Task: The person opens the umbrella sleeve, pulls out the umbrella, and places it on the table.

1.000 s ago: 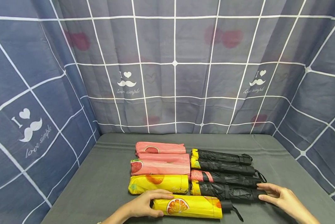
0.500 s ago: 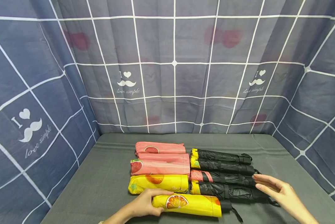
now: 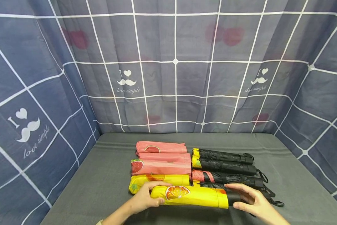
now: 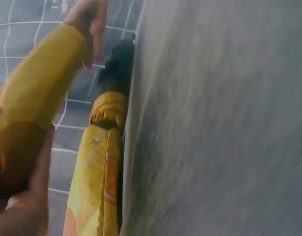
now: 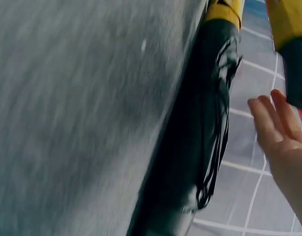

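A folded umbrella (image 3: 197,197) in a yellow cover with an orange-slice print is held above the grey table. My left hand (image 3: 145,200) grips its left end, thumb in front and fingers behind. At the other end, a black handle (image 3: 233,198) sticks out. My right hand (image 3: 254,200) is around this handle, its fingers loosely extended; the right wrist view shows a gap between the fingers (image 5: 276,118) and the handle (image 5: 297,73). Behind it lies another yellow cover (image 3: 182,179), partly hidden, with a black folded umbrella (image 3: 210,185) to its right.
Several pink covers (image 3: 165,167) with watermelon prints lie farther back on the left. Several black folded umbrellas (image 3: 227,167) with wrist straps are lined up to their right. A grey table (image 3: 95,187) bears them, with blue checked curtain (image 3: 174,78) walls around it.
The yellow umbrella has risen in my left hand and shifted slightly right. My right hand has moved left from the black umbrellas to the yellow one's handle.
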Available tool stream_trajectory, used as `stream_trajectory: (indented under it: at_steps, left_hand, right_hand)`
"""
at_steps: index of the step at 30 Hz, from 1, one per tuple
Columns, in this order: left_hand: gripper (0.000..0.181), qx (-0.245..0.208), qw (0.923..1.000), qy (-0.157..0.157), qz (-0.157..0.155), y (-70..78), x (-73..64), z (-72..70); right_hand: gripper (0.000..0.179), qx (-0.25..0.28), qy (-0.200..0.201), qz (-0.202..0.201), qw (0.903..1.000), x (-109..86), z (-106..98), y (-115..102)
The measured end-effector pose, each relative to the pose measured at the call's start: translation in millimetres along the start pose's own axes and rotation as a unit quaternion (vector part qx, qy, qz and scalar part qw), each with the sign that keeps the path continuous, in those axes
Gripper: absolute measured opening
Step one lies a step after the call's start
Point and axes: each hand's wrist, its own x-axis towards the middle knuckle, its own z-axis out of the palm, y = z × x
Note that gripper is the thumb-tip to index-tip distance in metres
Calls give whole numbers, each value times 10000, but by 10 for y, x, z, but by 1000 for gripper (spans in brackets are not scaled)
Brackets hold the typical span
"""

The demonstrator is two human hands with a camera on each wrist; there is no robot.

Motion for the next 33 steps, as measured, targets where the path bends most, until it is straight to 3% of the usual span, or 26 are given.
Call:
stream_trajectory:
  at_steps: [4, 12, 17, 21, 33]
  left_hand:
    - [51, -92, 9999, 11, 46, 13, 26, -22]
    - [50, -685, 9972, -288, -58, 42, 39, -89]
    - [50, -620, 9977, -235, -151, 147, 42, -159]
    - [52, -658, 9977, -153, 15, 179, 12, -227]
    - [45, -355, 9979, -52, 538, 199, -81, -369]
  right_hand:
    - [41, 100, 78, 71, 9999, 26, 99, -7]
    - [36, -222, 1162, 353, 9924, 49, 244, -44]
    - [38, -166, 1602, 632, 9849, 35, 226, -161]
    - [36, 221, 1634, 575, 9846, 0, 165, -216]
    - [37, 963, 1332, -381, 9857, -131, 6, -147]
